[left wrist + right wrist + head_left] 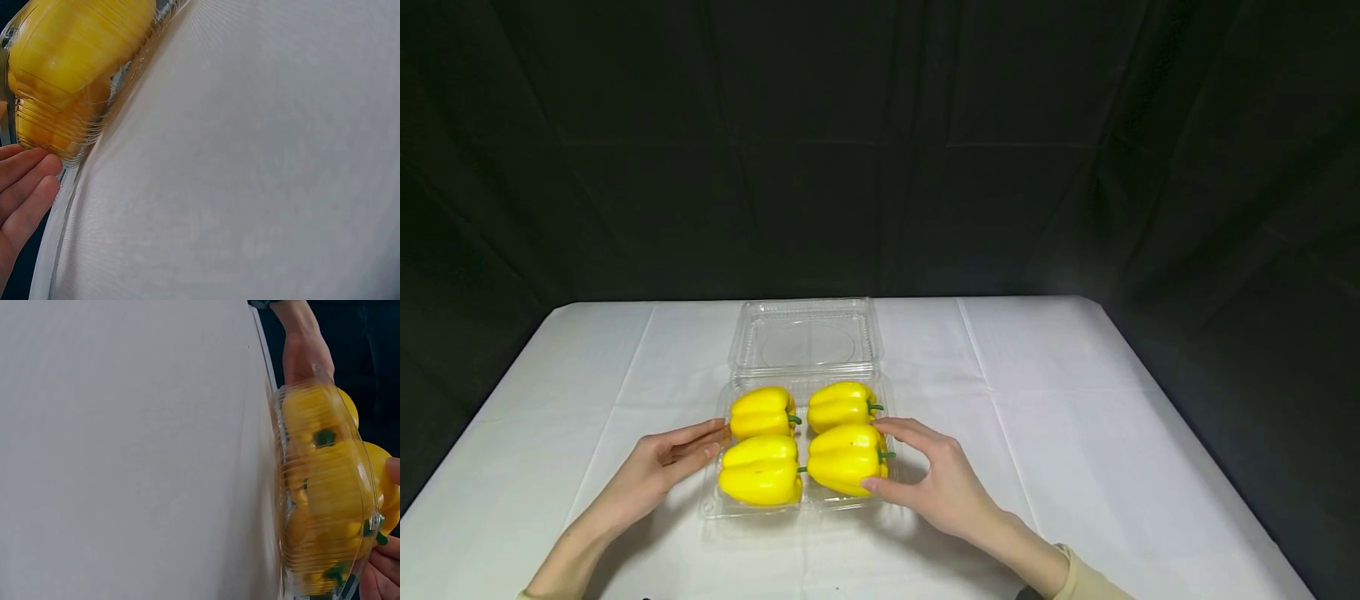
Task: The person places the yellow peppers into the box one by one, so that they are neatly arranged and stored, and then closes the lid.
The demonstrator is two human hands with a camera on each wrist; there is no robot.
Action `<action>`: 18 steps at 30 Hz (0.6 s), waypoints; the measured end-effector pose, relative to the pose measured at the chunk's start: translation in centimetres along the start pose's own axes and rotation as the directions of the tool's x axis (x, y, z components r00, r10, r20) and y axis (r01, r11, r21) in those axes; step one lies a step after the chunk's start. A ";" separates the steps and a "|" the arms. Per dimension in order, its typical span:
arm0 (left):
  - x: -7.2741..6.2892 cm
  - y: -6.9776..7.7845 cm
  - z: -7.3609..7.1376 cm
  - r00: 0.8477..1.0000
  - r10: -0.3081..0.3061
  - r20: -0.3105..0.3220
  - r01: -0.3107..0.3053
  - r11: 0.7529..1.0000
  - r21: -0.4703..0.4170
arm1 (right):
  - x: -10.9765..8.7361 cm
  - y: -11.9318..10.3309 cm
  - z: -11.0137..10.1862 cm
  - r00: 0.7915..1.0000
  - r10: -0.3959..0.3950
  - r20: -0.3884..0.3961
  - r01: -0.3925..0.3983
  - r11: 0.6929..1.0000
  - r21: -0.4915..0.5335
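Note:
Several yellow bell peppers lie in two rows in a clear plastic clamshell container (752,511) on the white table. My right hand (943,483) holds the front right bell pepper (842,462) at its stem end, index finger along the far side and thumb on the near side. In the right wrist view the thumb (392,470) rests on a pepper above the container's rim. My left hand (651,475) is at the container's left wall, beside the front left bell pepper (758,479). Its fingers (28,203) lie nearly straight with their tips at the ribbed wall.
The container's clear lid (805,342) is folded back flat on the far side of the table. White cloth covers the table (1060,417), with fold creases running across it. Black curtains (880,150) hang behind and along both sides.

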State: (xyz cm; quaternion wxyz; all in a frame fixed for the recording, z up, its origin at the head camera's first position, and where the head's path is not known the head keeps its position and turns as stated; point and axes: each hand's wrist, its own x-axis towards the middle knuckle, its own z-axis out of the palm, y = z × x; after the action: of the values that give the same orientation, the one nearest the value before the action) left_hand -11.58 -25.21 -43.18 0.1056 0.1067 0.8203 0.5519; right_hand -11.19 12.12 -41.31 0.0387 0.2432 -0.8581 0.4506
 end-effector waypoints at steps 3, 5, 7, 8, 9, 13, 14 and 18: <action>0.1 0.0 0.0 1.000 0.001 0.002 -0.001 1.000 -0.003 | 0.1 0.0 -0.2 1.000 -0.005 0.011 0.005 1.000 -0.008; 0.1 0.0 0.1 1.000 0.002 0.003 -0.002 1.000 -0.005 | 0.1 -0.1 -0.2 1.000 -0.010 0.018 0.010 1.000 -0.017; 0.1 0.0 0.1 1.000 0.005 0.004 -0.005 1.000 -0.010 | 0.1 -0.1 -0.3 1.000 -0.015 0.024 0.016 1.000 -0.026; 0.1 0.0 0.1 1.000 0.008 0.004 -0.008 1.000 -0.010 | 0.1 -0.1 -0.3 0.999 -0.017 0.027 0.018 0.999 -0.030; 0.1 0.0 0.1 1.000 0.009 0.004 -0.009 1.000 -0.008 | 0.1 -0.1 -0.3 0.999 -0.020 0.031 0.021 0.999 -0.033; 0.1 0.1 0.1 1.000 0.005 0.000 -0.005 1.000 -0.001 | 0.2 -0.2 -0.5 0.999 -0.026 0.046 0.029 0.999 -0.045; 0.1 0.1 0.1 1.000 0.004 -0.001 -0.004 1.000 0.002 | 0.2 -0.2 -0.5 0.998 -0.027 0.050 0.029 0.999 -0.045; 0.1 0.1 0.0 1.000 0.000 -0.003 0.000 1.000 0.003 | 0.3 -0.3 -0.6 0.997 -0.022 0.071 0.026 0.998 -0.050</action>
State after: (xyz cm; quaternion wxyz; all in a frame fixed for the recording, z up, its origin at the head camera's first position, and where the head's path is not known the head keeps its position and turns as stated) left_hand -11.67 -25.11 -43.12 0.1041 0.1057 0.8213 0.5508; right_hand -11.43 12.35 -40.65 0.0201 0.2682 -0.8672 0.4191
